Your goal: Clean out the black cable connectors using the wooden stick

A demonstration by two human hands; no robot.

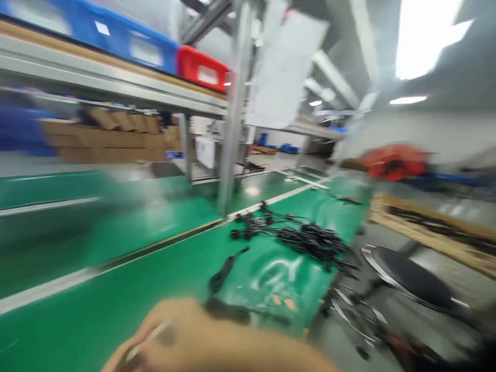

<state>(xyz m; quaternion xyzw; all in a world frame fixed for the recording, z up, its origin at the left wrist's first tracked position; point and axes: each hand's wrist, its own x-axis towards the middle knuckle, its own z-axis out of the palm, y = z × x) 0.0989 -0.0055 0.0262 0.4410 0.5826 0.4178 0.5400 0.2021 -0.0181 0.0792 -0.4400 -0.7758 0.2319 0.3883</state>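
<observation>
My right hand (178,330) reaches in from the bottom edge, smeared by motion. Its fingers look curled together, and anything inside them is hidden or too blurred to name. Just beyond the wrist lies a blurred black cable bundle (228,311) on the green mat (186,268). A smaller tied black cable (222,274) rests a little farther off. Farther back, a tangled heap of black cables (313,240) with round black ends (248,230) spreads over the mat. My left hand is out of view.
A metal post (232,113) rises at the bench's far edge, carrying a shelf with blue bins (116,36) and a red bin (203,67). Paper sheets (287,67) hang beside it. On the right stand a round black stool (414,276) and a board with dark cables (437,222).
</observation>
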